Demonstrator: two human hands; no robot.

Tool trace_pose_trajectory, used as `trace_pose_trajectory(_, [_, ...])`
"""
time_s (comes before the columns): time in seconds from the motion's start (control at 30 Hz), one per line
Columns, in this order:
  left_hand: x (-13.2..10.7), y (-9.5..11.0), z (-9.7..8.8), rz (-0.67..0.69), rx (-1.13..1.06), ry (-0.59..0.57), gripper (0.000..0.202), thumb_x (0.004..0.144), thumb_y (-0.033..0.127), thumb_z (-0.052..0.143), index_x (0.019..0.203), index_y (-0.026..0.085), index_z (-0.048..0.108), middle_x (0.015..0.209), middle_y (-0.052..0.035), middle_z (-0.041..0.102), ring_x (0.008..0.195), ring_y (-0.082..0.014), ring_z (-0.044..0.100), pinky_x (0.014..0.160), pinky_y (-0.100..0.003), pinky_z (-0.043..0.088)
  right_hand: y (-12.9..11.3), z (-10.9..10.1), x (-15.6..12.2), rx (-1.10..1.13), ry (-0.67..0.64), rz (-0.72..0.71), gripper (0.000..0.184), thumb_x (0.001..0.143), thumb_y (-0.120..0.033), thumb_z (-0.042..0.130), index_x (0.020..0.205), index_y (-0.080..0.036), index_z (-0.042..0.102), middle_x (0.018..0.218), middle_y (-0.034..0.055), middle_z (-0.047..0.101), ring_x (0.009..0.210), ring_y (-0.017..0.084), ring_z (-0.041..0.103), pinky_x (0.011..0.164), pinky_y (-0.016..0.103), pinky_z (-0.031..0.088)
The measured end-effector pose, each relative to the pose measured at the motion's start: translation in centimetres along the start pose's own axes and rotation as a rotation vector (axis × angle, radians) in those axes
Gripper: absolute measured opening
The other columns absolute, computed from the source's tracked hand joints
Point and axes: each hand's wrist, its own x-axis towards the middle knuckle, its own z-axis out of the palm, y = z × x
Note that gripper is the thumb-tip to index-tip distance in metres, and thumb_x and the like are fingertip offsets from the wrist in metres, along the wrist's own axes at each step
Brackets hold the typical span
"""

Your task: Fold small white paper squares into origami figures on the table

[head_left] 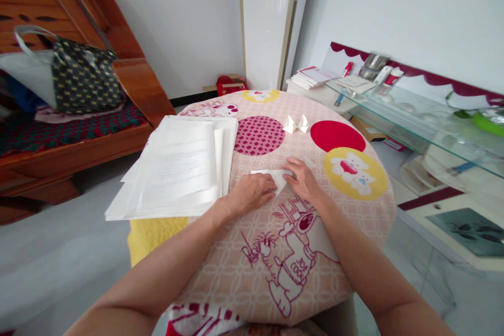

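Note:
A small white folded piece of paper [280, 179] lies on the cloth-covered table between my hands. My left hand [254, 191] is closed over its left side, fingers curled and pressed against it. At its right end, my right hand [304, 181] pinches the edge between thumb and fingers. Beyond my hands stand two small folded paper shapes, a left one [290, 125] and a right one [303, 124], side by side. A stack of white paper sheets [185, 163] spreads to the left of my left hand, with faint print on the top sheet.
A patterned tablecloth [236, 252] covers the round table. At the right is a glass-topped stand [413, 115] with cups, pots and papers on it. A wooden bench [134, 79] with a dotted bag [84, 79] is at the left; a white floor-standing cabinet unit [263, 21] is behind.

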Motion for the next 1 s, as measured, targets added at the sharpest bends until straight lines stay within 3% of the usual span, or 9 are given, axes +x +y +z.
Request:
trace_pose_trajectory(0.23, [1.0, 0.5, 1.4, -0.179, 0.000, 0.094, 0.014, 0.092, 0.029, 0.063, 0.095, 0.019, 0.072, 0.101, -0.0056, 0.071, 0.095, -0.0210, 0.067, 0.082, -0.032, 0.053, -0.4, 0.0, 0.1, -0.001, 0.013, -0.002, 0.025, 0.083, -0.011, 0.064, 0.103, -0.022, 0.075, 0.124, 0.0111, 0.067, 0.119, 0.028, 0.060, 0.106, 0.050, 0.046])
trace_pose_trajectory(0.4, [1.2, -0.8, 2.2, -0.230, 0.049, 0.224, 0.037, 0.087, 0.034, 0.070, 0.120, 0.018, 0.063, 0.120, -0.0095, 0.066, 0.113, -0.0262, 0.059, 0.099, -0.039, 0.050, -0.7, 0.2, 0.1, -0.006, 0.030, 0.011, 0.024, 0.080, -0.009, 0.067, 0.100, -0.019, 0.075, 0.123, 0.0134, 0.068, 0.116, 0.028, 0.061, 0.105, 0.049, 0.046])
trace_pose_trajectory(0.63, [1.1, -1.9, 2.3, -0.253, 0.082, 0.224, 0.027, 0.090, 0.033, 0.066, 0.112, 0.018, 0.065, 0.116, -0.0092, 0.066, 0.111, -0.0261, 0.059, 0.099, -0.039, 0.050, -0.6, 0.3, -0.1, -0.013, 0.050, 0.017, 0.025, 0.079, -0.009, 0.070, 0.100, -0.020, 0.075, 0.120, 0.0120, 0.069, 0.114, 0.028, 0.062, 0.105, 0.049, 0.046])
trace_pose_trajectory(0.83, [1.2, -1.7, 2.2, -0.277, 0.063, 0.208, 0.039, 0.089, 0.032, 0.067, 0.125, 0.019, 0.060, 0.120, -0.0092, 0.065, 0.113, -0.0266, 0.058, 0.101, -0.040, 0.049, -0.7, 0.2, 0.0, 0.006, 0.073, 0.004, 0.024, 0.075, -0.006, 0.071, 0.095, -0.019, 0.074, 0.117, 0.0122, 0.070, 0.112, 0.027, 0.063, 0.102, 0.047, 0.049])
trace_pose_trajectory(1.0, [1.3, -1.9, 2.4, -0.282, 0.044, 0.220, 0.037, 0.088, 0.029, 0.068, 0.123, 0.021, 0.062, 0.120, -0.0075, 0.066, 0.113, -0.0253, 0.059, 0.103, -0.040, 0.048, -0.8, 0.0, 0.1, 0.031, 0.077, -0.021, 0.024, 0.073, -0.002, 0.070, 0.091, -0.018, 0.071, 0.115, 0.0131, 0.070, 0.110, 0.028, 0.064, 0.098, 0.046, 0.050])
